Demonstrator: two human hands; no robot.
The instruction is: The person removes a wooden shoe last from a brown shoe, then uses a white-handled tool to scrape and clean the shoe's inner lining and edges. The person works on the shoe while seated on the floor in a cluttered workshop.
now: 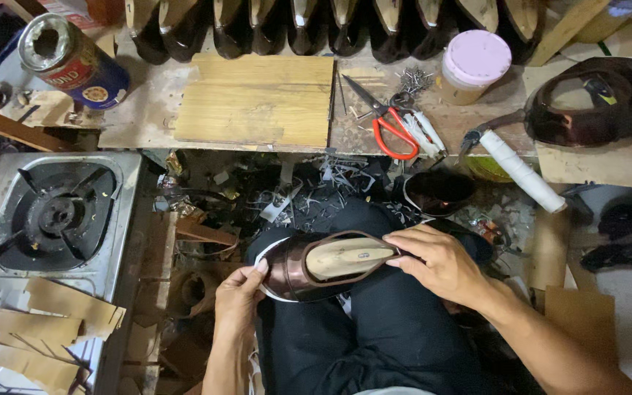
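Fingers of both the left hand (239,292) and right hand (440,265) clasp the glossy maroon leather shoe upper on its pale wooden last (323,265) between them; it might slide off the lap if either grip loosens.

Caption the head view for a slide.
Both hands, left hand and right hand, hold a dark brown shoe upper on a wooden last over the lap.

Head camera, looking steeply down, close over lap and workbench (257,102)
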